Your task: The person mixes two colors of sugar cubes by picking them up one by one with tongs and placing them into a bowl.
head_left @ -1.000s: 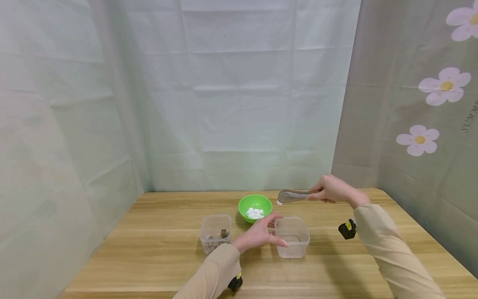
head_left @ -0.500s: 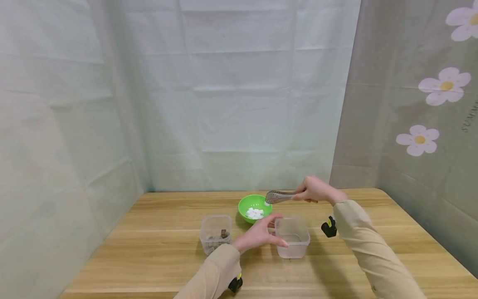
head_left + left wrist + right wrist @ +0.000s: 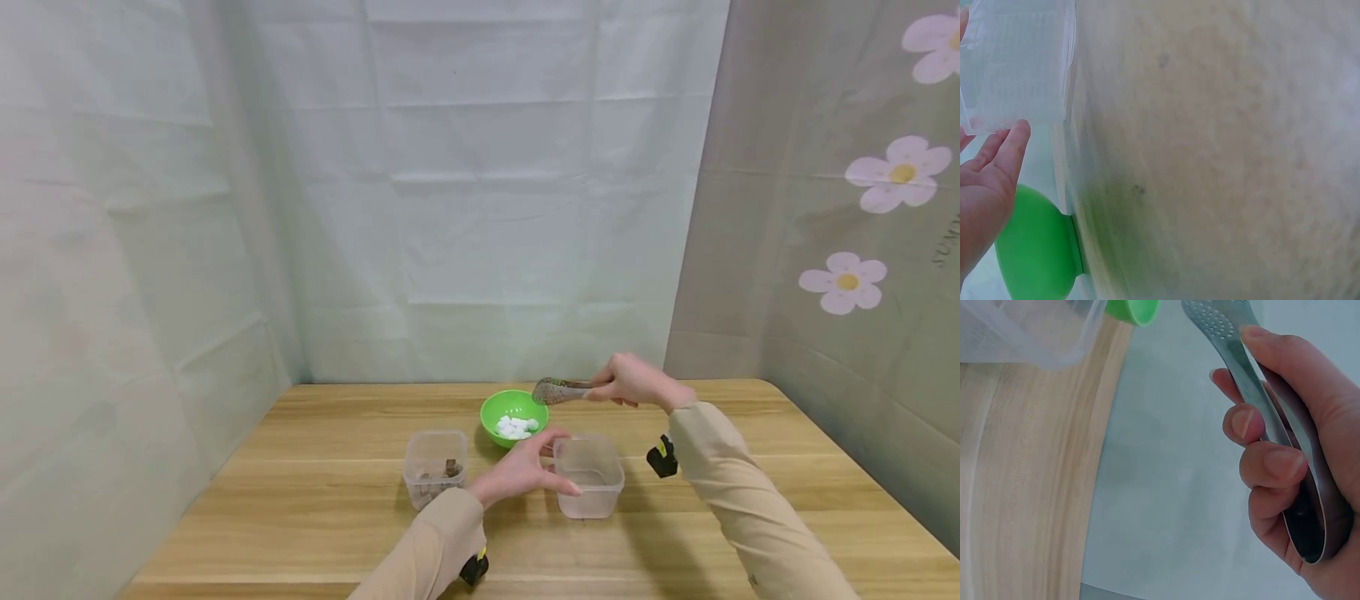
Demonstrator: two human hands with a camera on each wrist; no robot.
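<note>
My right hand [image 3: 633, 379] grips metal tongs [image 3: 1250, 381] with perforated heads, the fingers wrapped round the arms. The tongs' tips are over the right rim of a green bowl [image 3: 491, 410], and no white piece shows at them. Several small white pieces [image 3: 514, 428] lie in that bowl. My left hand [image 3: 522, 471] holds a clear plastic container [image 3: 588, 504] by its left side, thumb at the front and fingers behind. In the left wrist view the fingertips are against the container's wall, with the bowl just beyond the hand.
A second clear container [image 3: 420, 450] with several brown cubes [image 3: 452, 468] stands to the left, partly behind my left wrist. Everything stands on a wooden table [image 3: 315, 517]. Pale curtains [image 3: 480, 208] surround it at the back and sides.
My right hand has moved left, bringing the tongs over the bowl. The white piece at the tongs' tip has dropped into the bowl. The left hand stays on the container.
</note>
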